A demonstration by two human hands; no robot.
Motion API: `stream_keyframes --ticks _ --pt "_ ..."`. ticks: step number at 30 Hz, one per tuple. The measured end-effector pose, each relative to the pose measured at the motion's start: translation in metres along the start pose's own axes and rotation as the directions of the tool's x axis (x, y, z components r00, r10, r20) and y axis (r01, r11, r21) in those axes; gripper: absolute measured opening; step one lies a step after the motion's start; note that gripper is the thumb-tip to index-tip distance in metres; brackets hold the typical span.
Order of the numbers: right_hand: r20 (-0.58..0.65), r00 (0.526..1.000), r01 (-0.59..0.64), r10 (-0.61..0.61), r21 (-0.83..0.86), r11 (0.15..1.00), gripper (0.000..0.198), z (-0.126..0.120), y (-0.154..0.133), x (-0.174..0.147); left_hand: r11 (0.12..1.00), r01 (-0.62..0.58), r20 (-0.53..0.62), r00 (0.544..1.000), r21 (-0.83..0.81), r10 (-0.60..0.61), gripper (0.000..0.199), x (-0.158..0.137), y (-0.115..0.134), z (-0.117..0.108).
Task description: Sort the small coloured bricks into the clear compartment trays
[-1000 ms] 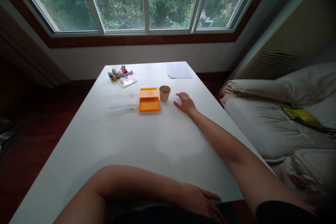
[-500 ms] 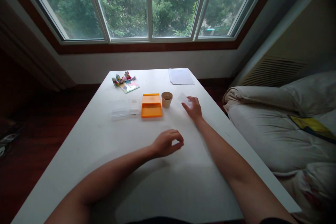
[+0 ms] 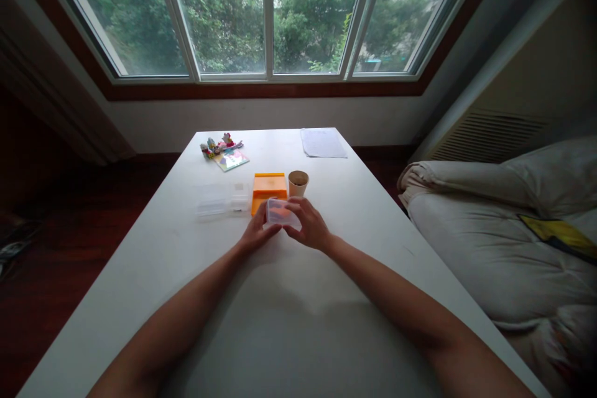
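Note:
Between my two hands is a small clear plastic box [image 3: 280, 214], held up in front of the orange case. My left hand [image 3: 256, 232] grips its left side, and my right hand [image 3: 310, 225] has thumb and fingers on its right side. What the box contains, if anything, I cannot make out. Just beyond lies an open orange plastic case [image 3: 269, 181], its lower part partly hidden by the box and my fingers. A paper cup [image 3: 298, 183] with something dark inside stands upright to the right of the case. Left of it lies an open clear plastic case [image 3: 219, 200].
On the white table [image 3: 177, 249], small colourful figurines [image 3: 216, 145] and a bright card [image 3: 232, 160] sit at the far left. Sheets of paper [image 3: 323, 143] lie at the far right. A padded sofa [image 3: 457, 230] stands beside the table, under the window's right side.
My right hand has brought the clear box from right of the cup to the middle. My left hand has moved forward and left and taken hold of it too.

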State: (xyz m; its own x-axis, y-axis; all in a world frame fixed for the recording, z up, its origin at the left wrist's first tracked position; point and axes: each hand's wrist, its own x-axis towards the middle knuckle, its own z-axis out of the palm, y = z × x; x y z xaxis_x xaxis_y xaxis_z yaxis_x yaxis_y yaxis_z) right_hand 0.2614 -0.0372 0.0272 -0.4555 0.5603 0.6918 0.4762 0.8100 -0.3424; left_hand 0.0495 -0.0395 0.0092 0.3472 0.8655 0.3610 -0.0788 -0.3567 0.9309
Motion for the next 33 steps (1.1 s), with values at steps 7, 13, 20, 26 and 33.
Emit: stream_keyframes --ticks 7,13,20,26,33 --pt "0.037 0.999 -0.041 0.038 0.097 0.994 0.038 0.015 -0.002 0.022 0.999 -0.042 -0.193 0.98 0.034 0.047 0.067 0.002 -0.003 -0.011" --pt "0.005 0.995 -0.101 0.101 0.162 0.982 0.03 0.027 -0.002 0.019 0.999 0.023 -0.209 0.977 -0.039 -0.031 0.065 -0.001 -0.007 -0.01" --pt "0.016 0.993 -0.114 0.113 0.233 0.966 0.029 0.019 -0.006 0.013 0.998 0.033 -0.163 0.986 -0.062 -0.043 0.065 -0.004 -0.005 -0.006" --pt "0.022 0.99 -0.141 0.14 0.145 0.979 0.026 0.021 -0.016 0.011 0.999 0.04 -0.251 0.968 0.036 -0.03 0.061 -0.007 0.002 -0.003" --pt "0.029 0.974 -0.227 0.225 0.072 0.971 0.028 0.02 -0.013 0.011 0.965 0.128 -0.313 0.948 0.227 -0.052 0.057 -0.012 0.009 0.004"
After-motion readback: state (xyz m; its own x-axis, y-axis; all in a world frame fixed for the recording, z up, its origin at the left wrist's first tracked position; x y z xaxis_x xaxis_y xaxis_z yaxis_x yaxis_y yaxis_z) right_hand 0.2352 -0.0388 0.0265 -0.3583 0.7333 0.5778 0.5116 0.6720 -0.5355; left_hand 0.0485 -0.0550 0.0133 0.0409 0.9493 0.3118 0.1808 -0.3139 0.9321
